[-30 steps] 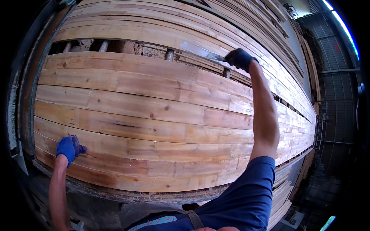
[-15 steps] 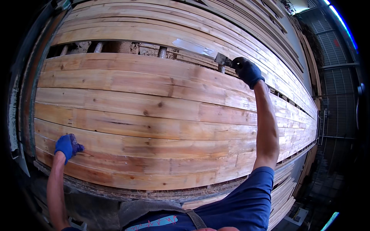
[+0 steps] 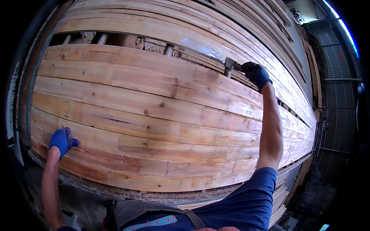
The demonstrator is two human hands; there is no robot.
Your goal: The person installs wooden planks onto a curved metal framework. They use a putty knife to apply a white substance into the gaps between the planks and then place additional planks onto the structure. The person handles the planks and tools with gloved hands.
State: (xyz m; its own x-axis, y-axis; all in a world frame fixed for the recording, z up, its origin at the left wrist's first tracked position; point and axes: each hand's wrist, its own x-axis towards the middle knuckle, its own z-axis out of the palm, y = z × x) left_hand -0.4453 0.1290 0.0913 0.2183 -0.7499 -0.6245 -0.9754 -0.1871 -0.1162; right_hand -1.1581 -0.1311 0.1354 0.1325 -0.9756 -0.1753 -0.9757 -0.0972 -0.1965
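My right hand [image 3: 257, 74], in a dark blue glove, grips a putty knife [image 3: 231, 63] by its handle. The knife's flat, stained blade points left over the gap between two groups of planks. A thin, whitish, shiny strip [image 3: 202, 47] lies just left of the blade along the far planks. My left hand [image 3: 63, 141], in a blue glove with darker fingers, rests at the near left on the pale wooden planks [image 3: 162, 125]. Its fingers are curled, and whatever they may hold is hidden.
Metal rollers [image 3: 169, 50] and debris show in the gap. Beyond it lie more long planks [image 3: 127, 24], with stacked boards [image 3: 246, 23] farther back. A dark metal rail [image 3: 29, 77] bounds the left side. More boards [image 3: 279, 200] are stacked low at the right.
The putty knife and my right hand have shifted slightly right and down in the picture. My left hand sits a little farther left and higher. The whole view has shifted a bit too.
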